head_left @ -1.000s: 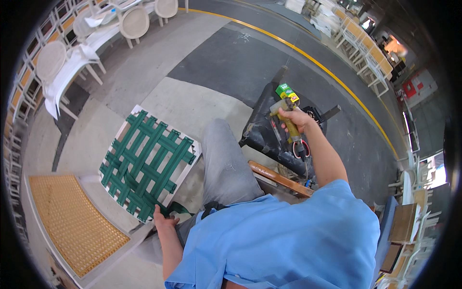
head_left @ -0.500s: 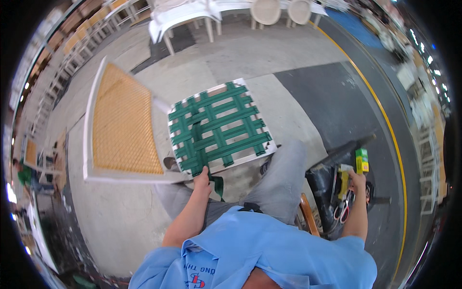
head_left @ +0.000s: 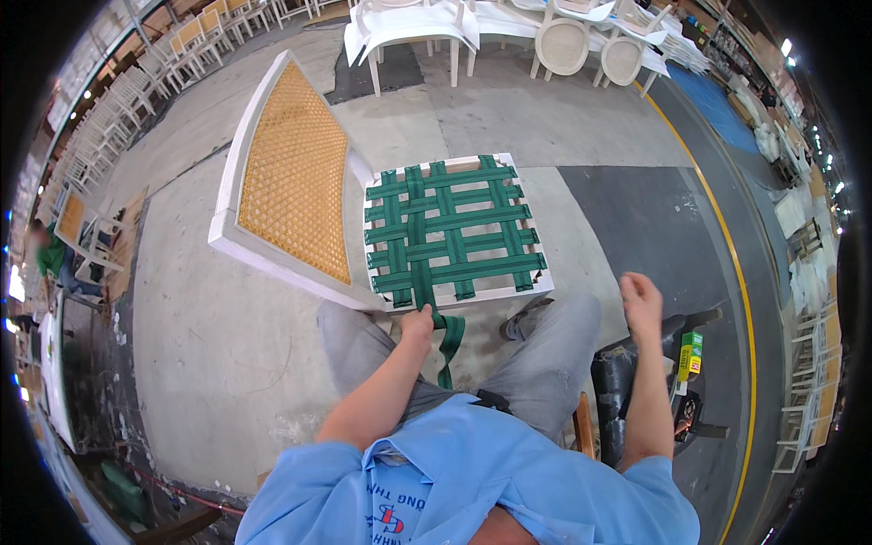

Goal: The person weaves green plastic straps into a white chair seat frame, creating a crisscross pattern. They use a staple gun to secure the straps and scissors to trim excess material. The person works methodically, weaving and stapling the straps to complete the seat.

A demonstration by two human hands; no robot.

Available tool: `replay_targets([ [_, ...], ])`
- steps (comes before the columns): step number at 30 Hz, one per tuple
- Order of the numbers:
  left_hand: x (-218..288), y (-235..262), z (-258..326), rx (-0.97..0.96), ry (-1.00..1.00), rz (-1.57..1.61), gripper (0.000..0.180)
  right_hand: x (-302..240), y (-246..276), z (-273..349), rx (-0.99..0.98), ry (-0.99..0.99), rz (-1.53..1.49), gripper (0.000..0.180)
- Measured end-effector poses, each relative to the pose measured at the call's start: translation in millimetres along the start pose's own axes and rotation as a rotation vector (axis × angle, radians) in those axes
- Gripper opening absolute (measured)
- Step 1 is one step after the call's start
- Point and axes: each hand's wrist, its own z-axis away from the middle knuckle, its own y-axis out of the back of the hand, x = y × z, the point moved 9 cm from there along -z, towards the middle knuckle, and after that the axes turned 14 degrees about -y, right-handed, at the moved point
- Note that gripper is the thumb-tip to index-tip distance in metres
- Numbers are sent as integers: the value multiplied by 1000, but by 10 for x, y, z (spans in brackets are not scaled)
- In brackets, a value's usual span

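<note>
A white chair frame with a woven cane back [head_left: 295,168] stands in front of me, its seat crossed by interlaced green webbing [head_left: 454,218]. My left hand [head_left: 417,329] is closed on a webbing strap [head_left: 451,338] at the seat's near edge, and the strap's loose end hangs down between my knees. To the right of the seat, my right hand [head_left: 642,300] is raised with its fingers curled, touching neither chair nor stool. Whatever it may hold is hidden.
Beside my right leg a black padded stool [head_left: 614,381] carries a green-and-yellow box [head_left: 690,355]. White chairs and a white-covered table [head_left: 413,25] stand far ahead. A person in green [head_left: 56,257] is at the far left, near another chair [head_left: 80,221].
My right hand has left the tools on the stool and moved up and left toward the seat. My left hand keeps hold of the strap. The whole view has shifted.
</note>
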Motion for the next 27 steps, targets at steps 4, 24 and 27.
replay_targets([
  [4, -111, -107, 246, -146, -73, 84, 38, -151, -1597, 386, -529, -65, 44, 28],
  [24, -246, 224, 575, -75, -124, -590, 45, 834, -4243, 1399, -1068, -120, 754, 49],
  [27, -207, 62, 424, -303, -34, -155, 40, 1051, -4400, 1407, -1054, 44, 975, 43],
])
